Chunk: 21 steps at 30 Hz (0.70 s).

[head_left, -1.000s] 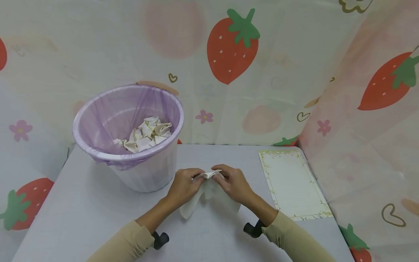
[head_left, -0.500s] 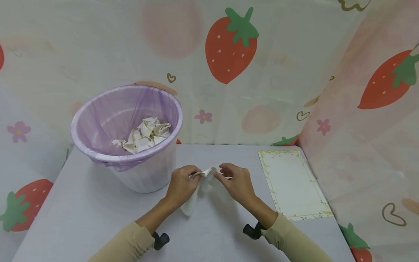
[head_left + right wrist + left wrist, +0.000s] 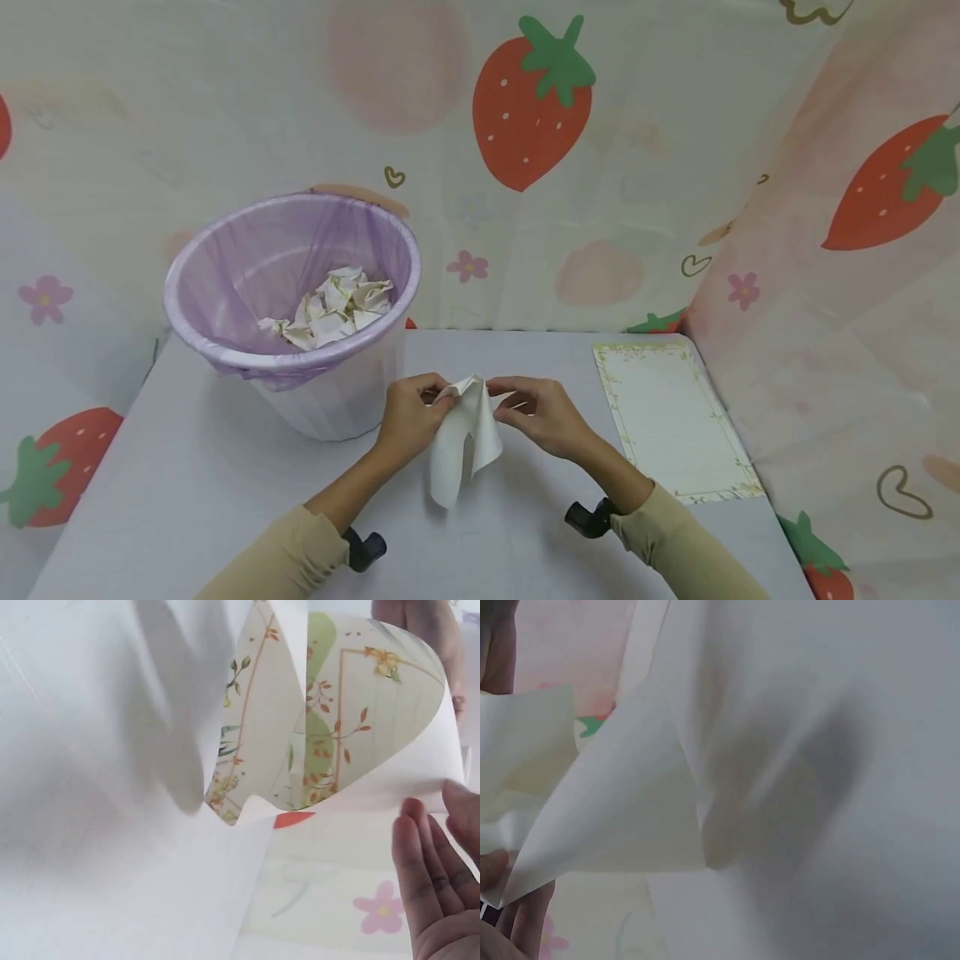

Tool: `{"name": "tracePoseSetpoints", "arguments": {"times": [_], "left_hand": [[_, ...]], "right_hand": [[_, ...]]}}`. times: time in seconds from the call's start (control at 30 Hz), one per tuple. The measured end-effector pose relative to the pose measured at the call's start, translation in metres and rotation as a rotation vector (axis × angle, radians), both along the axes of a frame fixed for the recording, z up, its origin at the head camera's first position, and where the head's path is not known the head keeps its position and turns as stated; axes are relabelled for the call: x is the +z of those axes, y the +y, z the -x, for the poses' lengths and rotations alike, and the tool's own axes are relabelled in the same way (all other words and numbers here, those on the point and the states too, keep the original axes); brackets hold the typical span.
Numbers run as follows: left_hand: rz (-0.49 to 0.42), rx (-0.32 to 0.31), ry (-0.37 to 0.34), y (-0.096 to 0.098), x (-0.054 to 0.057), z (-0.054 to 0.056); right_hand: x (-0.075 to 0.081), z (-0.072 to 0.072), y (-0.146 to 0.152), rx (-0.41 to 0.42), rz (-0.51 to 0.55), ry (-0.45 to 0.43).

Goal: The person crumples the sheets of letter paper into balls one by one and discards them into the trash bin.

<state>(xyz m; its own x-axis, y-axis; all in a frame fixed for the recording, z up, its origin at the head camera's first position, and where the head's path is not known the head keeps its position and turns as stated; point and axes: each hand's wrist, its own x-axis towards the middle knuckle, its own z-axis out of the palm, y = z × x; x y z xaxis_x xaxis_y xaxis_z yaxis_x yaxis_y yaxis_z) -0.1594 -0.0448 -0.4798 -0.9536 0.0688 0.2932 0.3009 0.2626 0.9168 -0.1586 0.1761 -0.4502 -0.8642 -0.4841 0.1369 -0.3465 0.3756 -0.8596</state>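
A bent, folded sheet of stationery paper [image 3: 457,442] hangs between the hands over the table. My left hand [image 3: 411,417] pinches its upper left part; in the left wrist view the thumb [image 3: 493,868] lies on the paper and fingers show beneath. My right hand [image 3: 542,415] is at the sheet's upper right side, fingertips touching or very near it, with a gap between thumb and fingers. In the right wrist view the right fingers [image 3: 427,877] are fairly straight, and the paper's inner face [image 3: 375,712] shows a printed border of flowers and leaves.
A white bin [image 3: 330,400] with a purple liner [image 3: 232,283] stands at the back left, holding several crumpled papers [image 3: 337,308]. A flat bordered sheet [image 3: 675,425] lies at the table's right edge. Strawberry-printed cloth [image 3: 637,183] rises behind the table and at the right.
The held paper has swung upright into a narrower fold hanging down. My right hand has loosened from its top edge, its fingers moving slightly apart, while the left keeps its pinch.
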Motion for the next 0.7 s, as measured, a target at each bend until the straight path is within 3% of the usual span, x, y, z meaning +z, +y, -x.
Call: {"name": "tracePoseSetpoints", "arguments": {"times": [0.2, 0.4, 0.57, 0.7], "left_hand": [[-0.087, -0.040, -0.112, 0.0018, 0.0024, -0.0004], [-0.095, -0.077, -0.185, 0.0027, 0.0064, -0.0003], [-0.152, -0.122, -0.309, -0.0005, 0.0071, 0.0017], [-0.180, -0.159, -0.356, -0.0022, 0.0046, 0.0024]], "right_hand": [[-0.0009, 0.0014, -0.0034, -0.050, -0.024, 0.099], [-0.0016, 0.0013, -0.0049, -0.053, -0.036, 0.131], [-0.0009, 0.0029, -0.0050, -0.013, -0.020, 0.058], [-0.0008, 0.0032, -0.0042, 0.027, -0.013, -0.045]]}}
